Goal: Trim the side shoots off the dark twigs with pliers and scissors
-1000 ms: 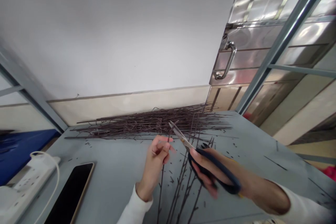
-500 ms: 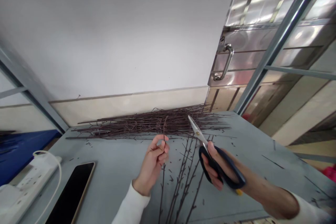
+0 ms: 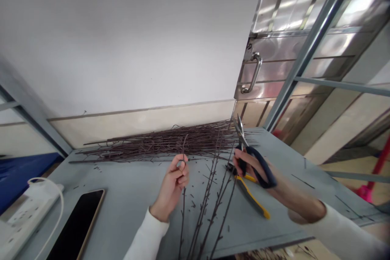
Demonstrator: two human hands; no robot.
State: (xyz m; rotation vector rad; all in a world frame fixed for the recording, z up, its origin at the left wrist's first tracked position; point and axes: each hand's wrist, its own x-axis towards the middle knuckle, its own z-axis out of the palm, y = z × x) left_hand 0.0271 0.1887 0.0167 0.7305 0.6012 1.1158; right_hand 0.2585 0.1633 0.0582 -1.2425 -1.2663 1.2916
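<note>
Pinched upright in the fingers of my left hand is a thin brown twig, its tip poking above the fingertips. My right hand grips dark-handled scissors whose blades point up and stand slightly apart. Below that hand, pliers with yellow and black handles lie on the table, partly covered by it. Several loose twigs with short side stubs run between my hands toward the near edge. Behind both hands lies a large bundle of dark twigs.
A phone and a white power strip with a cable are at left on the grey table. Small clippings are scattered about. A wall stands behind, with metal frame posts at the sides and a door handle at right.
My right hand has lifted the scissors up and away from the left hand, uncovering the pliers. My left hand keeps its twig. The whole view has shifted slightly.
</note>
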